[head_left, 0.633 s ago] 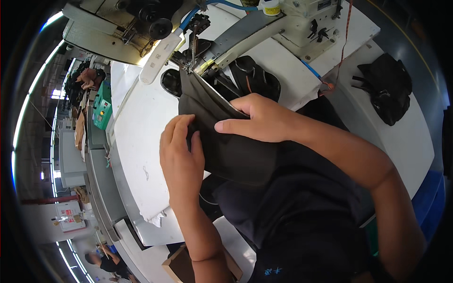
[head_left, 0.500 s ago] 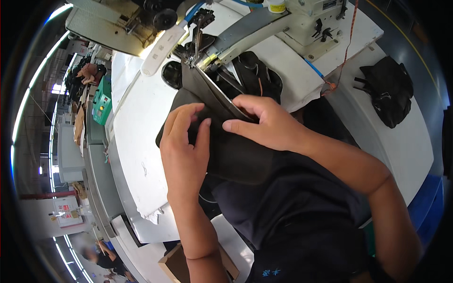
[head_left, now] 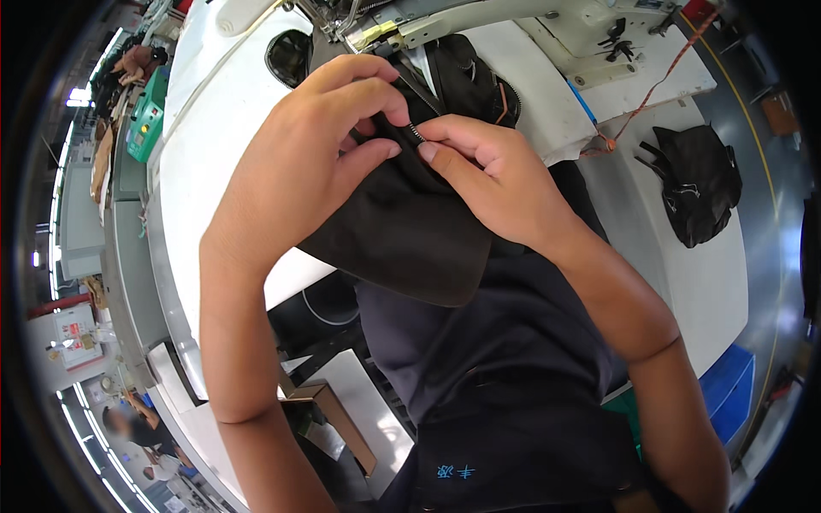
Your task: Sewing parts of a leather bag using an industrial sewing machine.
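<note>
A dark bag panel (head_left: 410, 244) drapes from the sewing machine (head_left: 462, 24) over the table's edge toward my lap. A metal-toothed zipper (head_left: 416, 131) runs along it. My right hand (head_left: 505, 175) pinches the zipper edge between thumb and forefinger. Over the panel, my left hand (head_left: 299, 154) arches with bent fingers, thumb and forefinger apart at the zipper's left side. Whether its other fingers press the cloth is hidden. The panel's far end passes behind my left hand toward the needle area.
Dark bag parts (head_left: 466, 81) with zippers lie behind my right hand. Another dark bag piece (head_left: 697, 184) rests on the white surface at right. An orange cord (head_left: 654, 94) hangs near the machine. A cardboard box (head_left: 342, 427) stands below left; a green case (head_left: 147, 115) is far left.
Both hands have moved farther up the panel, toward the machine. My right thumb and forefinger have closed on the zipper edge. The view has shifted, and the machine sits higher in it.
</note>
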### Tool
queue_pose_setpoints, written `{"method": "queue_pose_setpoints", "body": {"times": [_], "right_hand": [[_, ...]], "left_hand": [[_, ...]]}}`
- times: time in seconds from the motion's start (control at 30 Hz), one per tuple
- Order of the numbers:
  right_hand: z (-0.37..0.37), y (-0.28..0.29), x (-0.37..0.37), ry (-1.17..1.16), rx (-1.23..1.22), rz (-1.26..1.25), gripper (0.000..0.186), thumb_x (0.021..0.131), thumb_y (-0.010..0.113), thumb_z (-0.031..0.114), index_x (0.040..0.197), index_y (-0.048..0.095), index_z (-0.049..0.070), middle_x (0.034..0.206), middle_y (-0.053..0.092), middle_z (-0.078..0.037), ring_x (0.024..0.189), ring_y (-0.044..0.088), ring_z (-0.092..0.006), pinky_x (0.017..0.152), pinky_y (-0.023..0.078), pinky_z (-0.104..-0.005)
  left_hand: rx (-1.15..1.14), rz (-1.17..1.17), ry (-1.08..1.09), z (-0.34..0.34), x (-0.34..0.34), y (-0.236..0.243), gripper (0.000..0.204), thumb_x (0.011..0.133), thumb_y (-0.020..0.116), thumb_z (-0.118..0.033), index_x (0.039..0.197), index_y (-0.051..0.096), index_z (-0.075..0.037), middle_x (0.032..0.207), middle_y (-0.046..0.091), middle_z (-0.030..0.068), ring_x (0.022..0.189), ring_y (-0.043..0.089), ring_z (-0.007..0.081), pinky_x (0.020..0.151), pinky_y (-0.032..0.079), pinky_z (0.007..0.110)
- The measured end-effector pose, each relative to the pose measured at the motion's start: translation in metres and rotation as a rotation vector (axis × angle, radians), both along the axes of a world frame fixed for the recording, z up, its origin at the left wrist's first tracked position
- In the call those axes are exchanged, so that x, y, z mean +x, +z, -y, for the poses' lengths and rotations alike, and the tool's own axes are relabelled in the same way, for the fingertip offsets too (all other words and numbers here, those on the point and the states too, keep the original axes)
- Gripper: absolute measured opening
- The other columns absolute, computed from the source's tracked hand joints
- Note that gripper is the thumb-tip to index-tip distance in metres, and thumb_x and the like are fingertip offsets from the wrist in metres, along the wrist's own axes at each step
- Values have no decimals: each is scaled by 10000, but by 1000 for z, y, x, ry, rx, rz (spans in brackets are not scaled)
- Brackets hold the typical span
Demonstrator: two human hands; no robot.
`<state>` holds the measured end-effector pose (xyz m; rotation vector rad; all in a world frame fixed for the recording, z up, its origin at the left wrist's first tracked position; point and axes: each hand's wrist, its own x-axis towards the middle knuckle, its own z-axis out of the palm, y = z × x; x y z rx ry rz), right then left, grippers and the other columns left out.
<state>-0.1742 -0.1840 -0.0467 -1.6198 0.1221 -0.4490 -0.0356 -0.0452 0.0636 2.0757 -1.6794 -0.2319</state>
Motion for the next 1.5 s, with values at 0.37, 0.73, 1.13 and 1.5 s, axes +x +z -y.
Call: {"method": "queue_pose_setpoints", "body": {"times": [0.37,0.73,1.13,1.5], "right_hand": [[-9,3,-11,-89,137,-32,238,1010,680,149,1122,713,-58,870,723,-42,801,608,-42,699,494,-229],[-22,1,-7,-98,192,-52,248,994,733,179,1106,745,-41,783,660,42,709,497,-5,611,407,-201],[-29,25,12,-156,-125,-61,154,1025,674,128,960,671,-11,780,584,59,727,474,-11,639,401,-216],[-23,6,10,-82,293,-57,257,1037,657,204,889,645,-7,672,499,54,647,398,-10,550,332,-248]], "left_hand": [[87,-36,-121,15,24,-1,301,799,746,16,1093,699,-21,1089,670,69,795,653,191,715,545,296],[799,-206,-183,48,26,74,243,950,662,-169,1129,721,-15,877,754,98,831,728,168,758,557,309],[557,-397,-94,37,44,36,135,864,641,-41,995,665,-21,824,704,37,737,684,120,685,566,277],[-222,37,381,-39,-36,-62,578,903,742,-92,1459,586,-98,1564,438,227,1417,446,407,1169,359,473]]}}
